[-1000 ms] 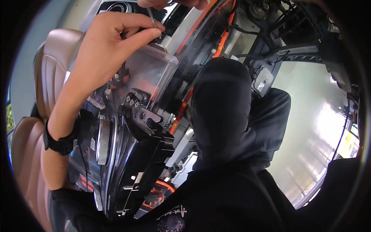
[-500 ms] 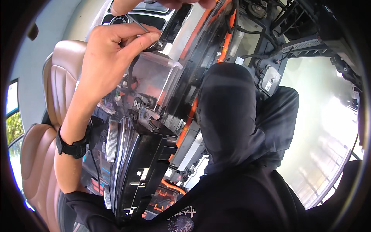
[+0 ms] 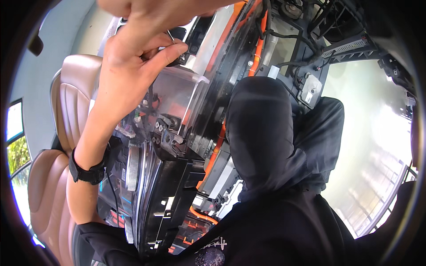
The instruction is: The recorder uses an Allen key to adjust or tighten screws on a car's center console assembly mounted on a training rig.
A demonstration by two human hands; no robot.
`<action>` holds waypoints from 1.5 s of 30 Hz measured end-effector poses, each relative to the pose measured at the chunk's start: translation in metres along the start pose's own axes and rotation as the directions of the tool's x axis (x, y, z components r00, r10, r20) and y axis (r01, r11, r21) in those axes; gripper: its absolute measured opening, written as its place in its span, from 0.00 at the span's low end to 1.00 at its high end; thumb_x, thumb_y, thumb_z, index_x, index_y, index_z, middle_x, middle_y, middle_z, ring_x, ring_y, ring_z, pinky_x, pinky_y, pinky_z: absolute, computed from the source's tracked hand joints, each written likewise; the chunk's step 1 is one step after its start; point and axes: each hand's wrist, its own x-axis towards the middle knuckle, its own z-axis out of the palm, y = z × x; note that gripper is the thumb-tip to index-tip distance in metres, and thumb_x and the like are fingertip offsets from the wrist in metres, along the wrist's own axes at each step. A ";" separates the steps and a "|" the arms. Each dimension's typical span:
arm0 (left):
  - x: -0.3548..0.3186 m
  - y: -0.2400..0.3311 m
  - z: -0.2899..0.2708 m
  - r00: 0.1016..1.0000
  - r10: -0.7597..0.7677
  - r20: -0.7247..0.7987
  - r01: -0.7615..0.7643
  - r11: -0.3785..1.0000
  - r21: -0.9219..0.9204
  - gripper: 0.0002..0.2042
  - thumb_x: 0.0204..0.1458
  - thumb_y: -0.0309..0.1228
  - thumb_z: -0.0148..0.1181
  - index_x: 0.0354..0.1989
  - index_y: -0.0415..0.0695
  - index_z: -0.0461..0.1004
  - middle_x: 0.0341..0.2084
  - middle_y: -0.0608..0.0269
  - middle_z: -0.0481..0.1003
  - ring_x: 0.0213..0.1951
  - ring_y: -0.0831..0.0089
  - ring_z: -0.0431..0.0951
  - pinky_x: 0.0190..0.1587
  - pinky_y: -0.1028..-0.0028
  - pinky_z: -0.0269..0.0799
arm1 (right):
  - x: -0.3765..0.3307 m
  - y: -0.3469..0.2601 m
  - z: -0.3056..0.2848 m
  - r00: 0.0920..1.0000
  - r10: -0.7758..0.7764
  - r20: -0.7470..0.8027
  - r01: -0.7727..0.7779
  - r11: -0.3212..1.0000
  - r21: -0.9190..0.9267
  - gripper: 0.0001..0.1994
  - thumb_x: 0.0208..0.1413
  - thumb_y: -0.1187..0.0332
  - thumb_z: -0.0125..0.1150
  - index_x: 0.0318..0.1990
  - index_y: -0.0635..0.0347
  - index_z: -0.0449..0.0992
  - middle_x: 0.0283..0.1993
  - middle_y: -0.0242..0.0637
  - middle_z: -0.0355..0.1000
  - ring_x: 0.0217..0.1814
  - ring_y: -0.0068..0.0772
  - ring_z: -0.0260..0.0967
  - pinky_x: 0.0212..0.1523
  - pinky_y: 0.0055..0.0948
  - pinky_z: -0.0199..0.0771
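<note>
Closest to the body, the person's knee (image 3: 259,115) is to the right of the clear cover (image 3: 175,84), and the black panel (image 3: 177,190) with a ridged silver wheel (image 3: 132,168) is below this cover. A metal bracket (image 3: 171,139) stands near the cover's lower edge. Here, I think, is the main danger: if the pinch becomes loose, or the upper hand pushes sideways, the thin metal rod (image 3: 171,37) could slip, scratch the clear cover, or drop among these parts.

The left hand (image 3: 128,66) is above and left of the cover. Its thumb and fingers are closed narrowly on the rod, which is just above the cover's upper edge. What the rod's lower end touches, I cannot tell. The right hand (image 3: 153,15) is higher and overlaps the left one; it is blurred and partly cut off, so I cannot tell how open it is or whether it holds something.

Farther away, an orange cable (image 3: 258,51) runs right of the cover, and brown seats (image 3: 80,93) are well to its left.
</note>
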 end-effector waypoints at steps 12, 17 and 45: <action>0.005 0.020 -0.009 0.974 -0.195 0.113 0.190 0.980 0.050 0.09 0.50 0.31 0.71 0.31 0.37 0.83 0.16 0.62 0.76 0.18 0.79 0.69 0.24 0.77 0.64 | 0.003 -0.003 -0.009 0.998 -0.040 0.047 0.040 0.999 -0.003 0.14 0.57 0.64 0.59 0.32 0.70 0.80 0.28 0.47 0.78 0.31 0.41 0.78 0.36 0.36 0.77; 0.004 0.020 -0.010 0.976 -0.191 0.101 0.180 0.978 0.110 0.09 0.50 0.32 0.72 0.31 0.38 0.84 0.13 0.64 0.73 0.16 0.80 0.65 0.22 0.76 0.61 | 0.005 -0.002 -0.013 0.997 -0.051 0.057 0.052 0.999 -0.010 0.14 0.57 0.64 0.59 0.32 0.70 0.80 0.28 0.47 0.78 0.31 0.41 0.78 0.36 0.36 0.77; -0.001 0.016 -0.005 0.986 -0.160 0.040 0.155 0.982 0.105 0.06 0.46 0.30 0.73 0.27 0.41 0.83 0.08 0.69 0.55 0.14 0.76 0.54 0.20 0.71 0.51 | 0.011 -0.006 -0.026 0.984 -0.106 0.143 0.106 0.994 0.009 0.12 0.56 0.65 0.61 0.32 0.69 0.80 0.29 0.46 0.78 0.31 0.41 0.77 0.36 0.36 0.76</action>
